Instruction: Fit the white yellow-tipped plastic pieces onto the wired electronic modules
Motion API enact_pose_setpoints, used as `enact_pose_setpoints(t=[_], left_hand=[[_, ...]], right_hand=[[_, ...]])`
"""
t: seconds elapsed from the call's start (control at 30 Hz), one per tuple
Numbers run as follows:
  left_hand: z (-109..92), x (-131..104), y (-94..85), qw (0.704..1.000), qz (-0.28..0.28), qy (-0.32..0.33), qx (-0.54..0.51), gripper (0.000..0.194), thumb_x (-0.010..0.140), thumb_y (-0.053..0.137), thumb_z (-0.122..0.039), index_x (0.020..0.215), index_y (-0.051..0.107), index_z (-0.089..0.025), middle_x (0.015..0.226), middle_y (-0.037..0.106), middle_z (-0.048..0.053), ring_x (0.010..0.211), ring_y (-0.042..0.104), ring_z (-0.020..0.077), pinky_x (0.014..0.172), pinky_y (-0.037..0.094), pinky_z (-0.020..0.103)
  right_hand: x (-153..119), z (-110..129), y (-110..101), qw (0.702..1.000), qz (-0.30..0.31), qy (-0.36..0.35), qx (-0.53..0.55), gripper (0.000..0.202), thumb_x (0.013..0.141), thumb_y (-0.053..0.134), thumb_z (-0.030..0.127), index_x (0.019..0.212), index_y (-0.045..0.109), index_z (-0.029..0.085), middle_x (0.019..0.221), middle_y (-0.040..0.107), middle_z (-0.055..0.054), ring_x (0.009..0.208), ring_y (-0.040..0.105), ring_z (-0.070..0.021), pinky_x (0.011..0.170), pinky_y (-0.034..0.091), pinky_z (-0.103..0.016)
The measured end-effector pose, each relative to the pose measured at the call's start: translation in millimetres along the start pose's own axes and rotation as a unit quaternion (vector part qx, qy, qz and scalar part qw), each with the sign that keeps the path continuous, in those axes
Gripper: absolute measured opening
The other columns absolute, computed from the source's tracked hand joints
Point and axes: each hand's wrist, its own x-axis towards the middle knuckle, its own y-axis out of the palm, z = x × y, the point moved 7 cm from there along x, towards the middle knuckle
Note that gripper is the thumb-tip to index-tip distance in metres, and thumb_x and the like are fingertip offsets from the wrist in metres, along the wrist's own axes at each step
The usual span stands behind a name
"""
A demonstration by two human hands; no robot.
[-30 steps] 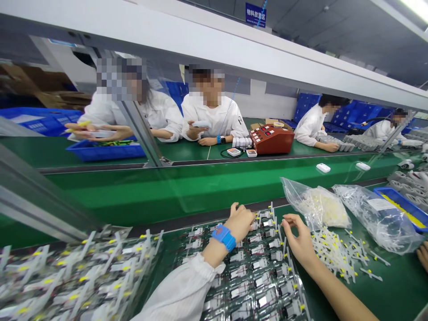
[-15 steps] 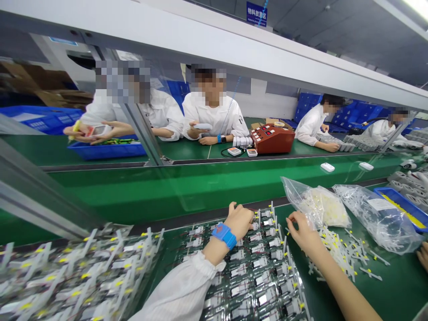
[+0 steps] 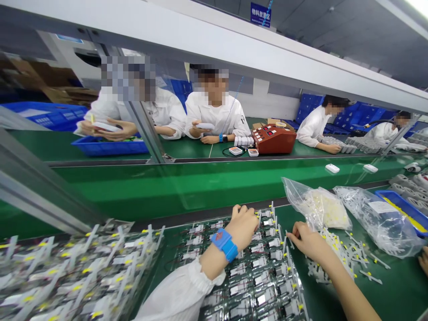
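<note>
The small assemblies (image 3: 262, 279) lay in rows on the worktop (image 3: 317, 303), at 5 o'clock from the centre of my view. A second batch (image 3: 83, 272) lay at 8 o'clock, with pale strips crossing it.

Left hand (image 3: 244, 223): I held it at the 12 o'clock end of the rows, fingers bent down onto the assemblies. Its position there was unchanged over the last second. Its fingertips were partly hidden, so I could not tell whether they gripped a part or only rested on it.

Right hand (image 3: 309, 240): I had drawn it from the rows' 1 o'clock corner slightly toward 4 o'clock. Thumb and fingers now met in a light pinch on what looked like a white strip (image 3: 290, 241), which stood out more clearly than a second earlier. The strip was just beside the rows' edge; contact with them could not be confirmed.

The pile of strips (image 3: 349, 256) lay at 4 o'clock, partly behind the right forearm.

Meaning for the work: I judged the right hand to be in a handling stage between pile and rows, with the left hand serving as a steady reference. I could make out no alteration in the rows themselves.
</note>
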Motion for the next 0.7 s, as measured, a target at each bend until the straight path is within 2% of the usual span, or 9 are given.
enact_pose_setpoints(t=[0.1,0.2,0.37,0.5,0.6,0.7], left_hand=[[-6.4,-1.6,5.3,1.000,0.019,-0.002,0.008,0.014,0.070,0.061,-0.007,0.068,0.068,-0.019,0.094,0.063,0.012,0.101,0.050,0.0312,0.092,0.029,0.050],[-8.3,-0.8,9.1,0.999,0.032,-0.005,0.010,0.013,0.069,0.062,-0.008,0.068,0.068,-0.019,0.092,0.063,0.011,0.099,0.050,0.0313,0.093,0.031,0.050],[-11.1,0.3,14.1,0.999,0.043,0.001,0.011,0.004,0.071,0.065,-0.019,0.072,0.068,-0.018,0.094,0.063,0.012,0.101,0.051,0.0335,0.094,0.032,0.052],[-13.2,1.6,18.3,0.999,0.039,-0.001,0.012,0.011,0.070,0.067,-0.023,0.078,0.070,-0.017,0.099,0.064,0.015,0.107,0.050,0.0367,0.100,0.025,0.056],[-12.2,3.0,17.9,0.999,0.038,-0.002,0.008,0.010,0.069,0.069,-0.025,0.077,0.069,-0.019,0.097,0.065,0.012,0.106,0.051,0.0358,0.101,0.025,0.055],[-10.3,3.1,13.2,0.999,0.038,0.002,0.004,0.010,0.069,0.071,-0.028,0.073,0.069,-0.020,0.094,0.066,0.010,0.105,0.051,0.0344,0.101,0.027,0.054]], right_hand=[[-5.4,-1.4,2.2,0.999,0.042,0.003,-0.020,0.014,0.076,0.067,0.021,0.071,0.054,0.023,0.071,0.061,-0.001,0.066,0.059,-0.0199,0.060,0.039,-0.028],[-6.5,2.7,2.3,0.998,0.051,-0.010,-0.019,0.015,0.072,0.064,0.012,0.068,0.054,0.023,0.073,0.062,-0.001,0.071,0.060,-0.0201,0.063,0.040,-0.028],[-2.3,11.8,-0.4,0.999,0.035,-0.023,-0.012,0.012,0.077,0.055,0.011,0.073,0.053,0.023,0.078,0.058,-0.002,0.073,0.059,-0.0196,0.063,0.041,-0.028],[0.9,16.2,-4.6,0.999,0.016,-0.034,0.002,0.010,0.082,0.051,0.016,0.075,0.051,0.023,0.080,0.057,-0.002,0.077,0.058,-0.0200,0.066,0.043,-0.029],[3.6,17.5,-7.6,0.999,0.001,-0.034,0.035,0.010,0.086,0.048,0.020,0.077,0.051,0.023,0.073,0.056,0.000,0.070,0.056,-0.0185,0.065,0.043,-0.029],[7.3,20.6,-9.1,0.994,-0.014,-0.026,0.105,0.010,0.091,0.046,0.025,0.081,0.050,0.024,0.066,0.053,0.004,0.058,0.052,-0.0161,0.055,0.041,-0.027]])
